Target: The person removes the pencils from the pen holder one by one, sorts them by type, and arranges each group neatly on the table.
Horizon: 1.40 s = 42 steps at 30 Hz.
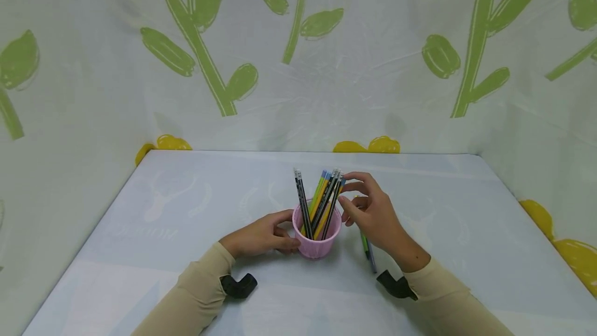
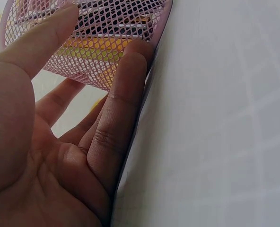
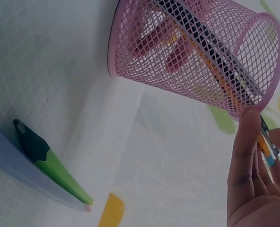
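A pink mesh pencil cup point(image 1: 317, 247) stands upright on the table, holding several black, yellow and green pencils point(image 1: 321, 204) that lean at different angles. My left hand point(image 1: 263, 235) holds the cup from its left side, thumb near the front and fingers curved around the wall. At the cup's right rim, my right hand point(image 1: 370, 210) has its fingertips around the upper end of a yellow pencil with a blue end point(image 3: 268, 153), beside a black pencil. In the right wrist view, that pencil's lower part shows through the mesh.
Right of the cup, under my right forearm, a green pencil with a dark end point(image 3: 59, 172) lies alongside a blue-grey one point(image 3: 21, 168). The white table point(image 1: 186, 211) meets a pale, leaf-printed backdrop point(image 1: 354, 82) at its far edge and sides.
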Available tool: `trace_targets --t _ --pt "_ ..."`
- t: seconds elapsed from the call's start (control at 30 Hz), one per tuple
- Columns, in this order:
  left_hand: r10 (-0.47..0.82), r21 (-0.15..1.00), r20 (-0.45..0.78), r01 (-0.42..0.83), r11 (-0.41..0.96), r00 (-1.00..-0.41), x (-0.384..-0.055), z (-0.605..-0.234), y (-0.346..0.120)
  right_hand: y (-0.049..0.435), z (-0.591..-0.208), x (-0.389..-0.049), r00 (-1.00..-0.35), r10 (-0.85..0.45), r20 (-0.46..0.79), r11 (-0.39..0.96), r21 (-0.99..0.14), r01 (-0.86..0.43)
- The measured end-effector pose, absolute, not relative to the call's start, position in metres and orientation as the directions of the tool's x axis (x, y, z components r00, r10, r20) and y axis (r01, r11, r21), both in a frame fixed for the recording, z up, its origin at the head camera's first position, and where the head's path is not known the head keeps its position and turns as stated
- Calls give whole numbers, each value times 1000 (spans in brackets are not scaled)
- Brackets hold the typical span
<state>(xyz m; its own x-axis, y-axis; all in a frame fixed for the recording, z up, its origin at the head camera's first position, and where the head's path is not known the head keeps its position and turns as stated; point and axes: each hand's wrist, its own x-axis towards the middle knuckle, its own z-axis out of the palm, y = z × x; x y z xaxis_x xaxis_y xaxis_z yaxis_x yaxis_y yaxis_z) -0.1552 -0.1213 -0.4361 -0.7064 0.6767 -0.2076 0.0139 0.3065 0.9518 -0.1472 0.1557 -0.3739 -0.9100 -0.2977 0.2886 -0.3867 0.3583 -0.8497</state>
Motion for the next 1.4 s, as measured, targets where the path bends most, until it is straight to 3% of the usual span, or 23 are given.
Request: trace_targets --t 0.97,1.4 --pt "672 946 -225 7 324 -706 -156 -435 -121 155 -377 -147 -894 -388 224 404 -831 -383" --pt "669 947 -211 19 319 -712 -156 -435 -121 163 -356 -141 -843 -323 430 355 -771 -529"
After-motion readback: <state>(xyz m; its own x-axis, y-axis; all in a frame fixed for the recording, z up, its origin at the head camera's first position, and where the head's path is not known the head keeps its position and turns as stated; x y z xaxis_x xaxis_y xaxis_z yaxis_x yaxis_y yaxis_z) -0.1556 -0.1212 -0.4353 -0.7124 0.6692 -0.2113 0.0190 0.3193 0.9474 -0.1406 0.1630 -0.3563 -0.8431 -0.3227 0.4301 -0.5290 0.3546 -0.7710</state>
